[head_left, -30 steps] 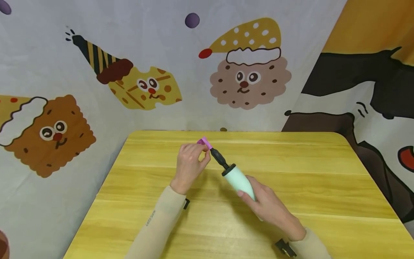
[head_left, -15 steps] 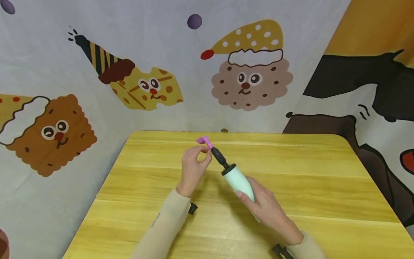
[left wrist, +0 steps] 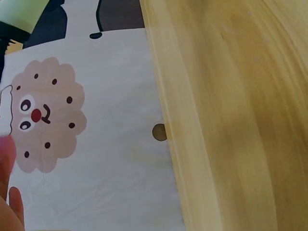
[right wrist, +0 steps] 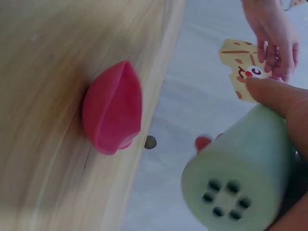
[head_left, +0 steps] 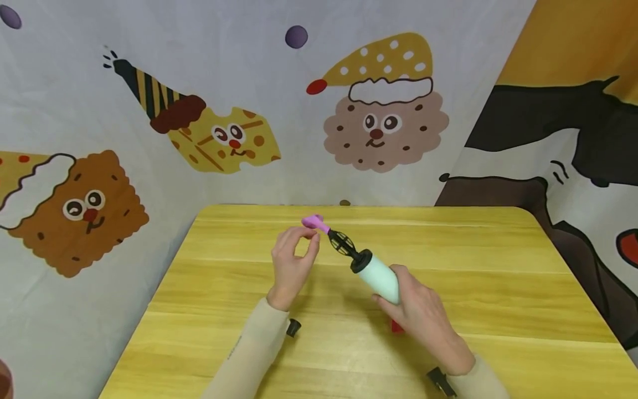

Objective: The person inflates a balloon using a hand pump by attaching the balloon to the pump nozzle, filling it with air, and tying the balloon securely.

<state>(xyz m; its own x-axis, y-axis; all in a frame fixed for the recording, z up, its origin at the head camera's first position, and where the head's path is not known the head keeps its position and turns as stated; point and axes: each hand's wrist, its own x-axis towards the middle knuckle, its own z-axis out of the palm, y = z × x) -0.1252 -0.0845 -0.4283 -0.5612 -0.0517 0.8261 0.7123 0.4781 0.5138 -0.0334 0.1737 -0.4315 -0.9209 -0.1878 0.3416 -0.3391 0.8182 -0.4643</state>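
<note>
My right hand [head_left: 426, 313] grips the mint-green body of a balloon pump [head_left: 379, 280], which points up and left over the table. On the tip of its black openwork nozzle [head_left: 341, 244] sits the neck of a small uninflated purple balloon [head_left: 313, 222]. Thumb and forefinger of my left hand [head_left: 290, 265] come together at the balloon's lower edge and seem to pinch it; the exact contact is hard to see. In the right wrist view, the holed end of the pump [right wrist: 228, 197] faces the camera, and the left hand [right wrist: 274, 33] appears beyond.
A wooden table [head_left: 239, 310] lies below both hands. On it rests a pinkish-red folded thing resembling a limp balloon [right wrist: 113, 110], mostly hidden by the right hand in the head view. A printed cloth [head_left: 299, 183] with cartoon food hangs behind.
The pump has shifted slightly right and turned, so the nozzle's open frame shows. The balloon's body now tips lower to the left. A red patch has come into sight under the right hand.
</note>
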